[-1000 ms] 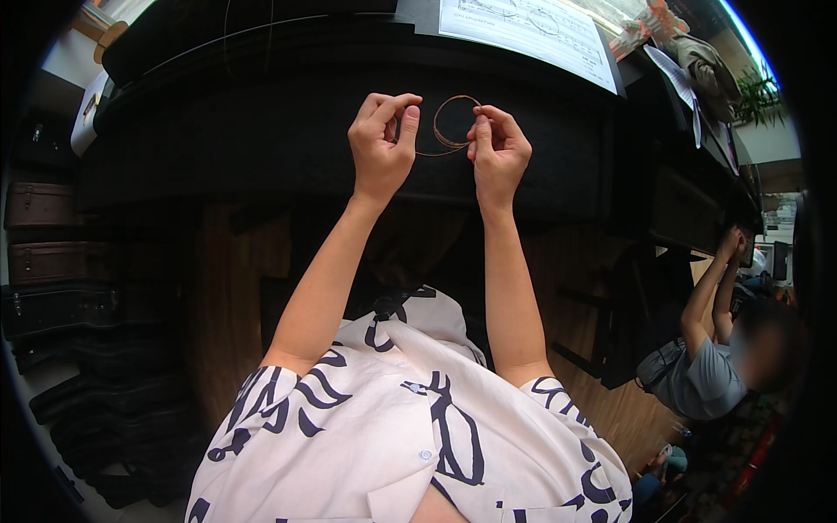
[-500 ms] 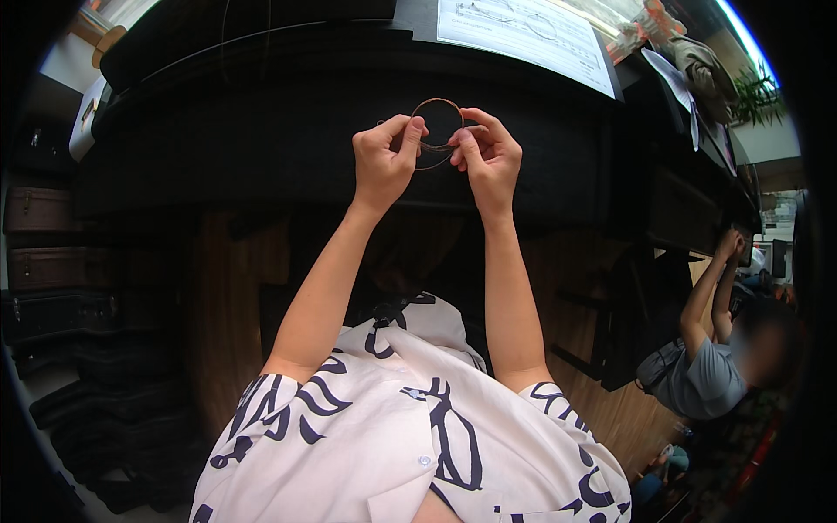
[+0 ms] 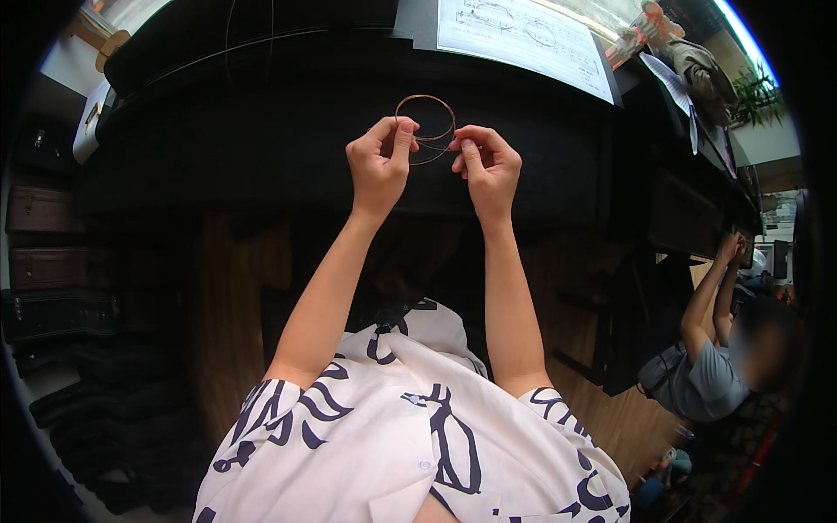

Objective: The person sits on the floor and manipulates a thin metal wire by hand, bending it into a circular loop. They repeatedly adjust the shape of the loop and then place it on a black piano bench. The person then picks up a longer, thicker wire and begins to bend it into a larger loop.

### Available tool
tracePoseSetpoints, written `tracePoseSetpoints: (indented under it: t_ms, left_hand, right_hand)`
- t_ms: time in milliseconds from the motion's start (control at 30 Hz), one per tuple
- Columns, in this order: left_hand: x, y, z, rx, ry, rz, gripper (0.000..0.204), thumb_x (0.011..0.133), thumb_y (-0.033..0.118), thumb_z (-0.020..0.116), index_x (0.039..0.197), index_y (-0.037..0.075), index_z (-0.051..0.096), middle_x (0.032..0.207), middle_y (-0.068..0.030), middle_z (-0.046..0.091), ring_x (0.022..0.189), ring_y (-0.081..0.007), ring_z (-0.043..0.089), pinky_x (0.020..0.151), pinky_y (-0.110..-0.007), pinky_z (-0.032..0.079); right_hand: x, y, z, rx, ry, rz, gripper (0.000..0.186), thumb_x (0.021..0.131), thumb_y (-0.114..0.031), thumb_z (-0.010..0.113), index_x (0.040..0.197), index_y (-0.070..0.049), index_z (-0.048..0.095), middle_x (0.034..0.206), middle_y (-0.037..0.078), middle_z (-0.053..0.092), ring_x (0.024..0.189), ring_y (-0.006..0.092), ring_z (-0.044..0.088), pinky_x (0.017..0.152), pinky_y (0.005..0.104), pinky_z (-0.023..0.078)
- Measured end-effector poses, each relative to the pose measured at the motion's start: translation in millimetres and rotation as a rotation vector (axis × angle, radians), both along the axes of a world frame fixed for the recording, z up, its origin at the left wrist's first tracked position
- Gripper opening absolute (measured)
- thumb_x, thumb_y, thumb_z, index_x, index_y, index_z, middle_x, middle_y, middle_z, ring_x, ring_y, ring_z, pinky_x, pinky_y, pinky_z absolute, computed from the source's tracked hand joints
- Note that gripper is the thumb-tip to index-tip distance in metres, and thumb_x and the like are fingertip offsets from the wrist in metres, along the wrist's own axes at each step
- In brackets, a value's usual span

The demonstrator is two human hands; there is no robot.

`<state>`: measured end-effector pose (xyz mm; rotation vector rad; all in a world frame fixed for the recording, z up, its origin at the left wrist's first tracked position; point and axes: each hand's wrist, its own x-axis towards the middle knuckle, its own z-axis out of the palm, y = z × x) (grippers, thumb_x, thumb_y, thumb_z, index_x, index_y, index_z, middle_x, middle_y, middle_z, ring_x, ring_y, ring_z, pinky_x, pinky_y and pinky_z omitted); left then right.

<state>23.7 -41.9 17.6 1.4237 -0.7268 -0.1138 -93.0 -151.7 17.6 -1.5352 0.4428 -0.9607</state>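
A coil of thin copper-coloured wire [image 3: 425,96] is held up over the black table [image 3: 261,157], its main ring standing above my fingertips. My left hand [image 3: 378,170] is closed, thumb and forefinger pinching the coil at its left side. At the right side, my right hand [image 3: 493,170] is closed, with thumb and forefinger pinched on the wire where strands run off the ring. A looser loop of the same wire hangs lower between my hands. Where the wire's ends lie, I cannot tell.
A printed sheet [image 3: 523,39] lies at the far side of the table. Several dark cases [image 3: 57,266] are stacked at the left. Another person in a grey shirt [image 3: 693,379] works at the right. Farther back are a cloth [image 3: 702,74] and a plant [image 3: 758,98].
The ring of wire has shifted left, toward my left hand. My right fingers have slid off the ring's upper right edge and now pinch lower, a little apart from it.
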Motion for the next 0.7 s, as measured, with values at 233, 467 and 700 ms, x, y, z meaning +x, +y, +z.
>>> tracePoseSetpoints:
  t_ms: [233,467,700]
  left_hand:
    - [-7,-3,2,0.044,0.018,-0.031,0.017,0.099,0.015,0.066,0.093,0.0,0.073,0.071,-0.0029,0.07,0.063,-0.007,0.064,0.058,-0.02,0.046]
    - [-10,-4,-1,0.0,0.076,-0.046,0.017,0.1,0.016,0.066,0.097,0.0,0.072,0.079,-0.0027,0.071,0.066,-0.0058,0.06,0.06,-0.019,0.047]
    - [-8,-1,0,0.033,0.029,-0.158,0.008,0.096,0.004,0.068,0.101,-0.001,0.072,0.083,-0.0043,0.072,0.069,-0.0076,0.062,0.064,-0.021,0.05]
  right_hand:
    - [-3,-5,-2,-0.187,-0.041,-0.077,0.019,0.081,0.008,0.067,0.097,-0.002,0.073,0.093,0.004,0.066,0.059,0.0034,0.054,0.051,0.0201,0.04]
    - [-10,-2,9,-0.251,-0.027,-0.257,0.03,0.078,0.005,0.071,0.106,-0.005,0.071,0.092,0.001,0.05,0.056,0.0025,0.045,0.049,0.0211,0.036]
    - [0,1,5,-0.068,-0.08,-0.119,0.026,0.089,0.002,0.068,0.116,0.003,0.067,0.105,0.011,0.07,0.064,0.0114,0.069,0.055,0.0231,0.055]
